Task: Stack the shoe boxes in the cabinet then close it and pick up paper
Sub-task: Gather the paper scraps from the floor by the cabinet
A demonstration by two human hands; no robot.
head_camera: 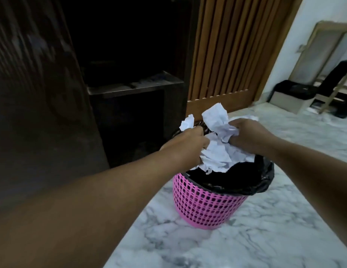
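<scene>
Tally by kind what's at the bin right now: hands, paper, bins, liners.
Hands: 2, left hand and right hand, both gripping paper
Crumpled white paper: 1 bunch held over the bin; separate pieces cannot be told apart
Pink mesh bin: 1
Black bin liner: 1
Total: 5

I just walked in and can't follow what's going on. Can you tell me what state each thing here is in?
Left hand: grips crumpled paper.
Right hand: grips crumpled paper.
Crumpled paper: bunched, held above the bin's mouth.
Pink bin: upright on the marble floor.
Black bag: lines the bin, folded over its rim.
Dark cabinet: too dim to tell whether it is shut.
</scene>
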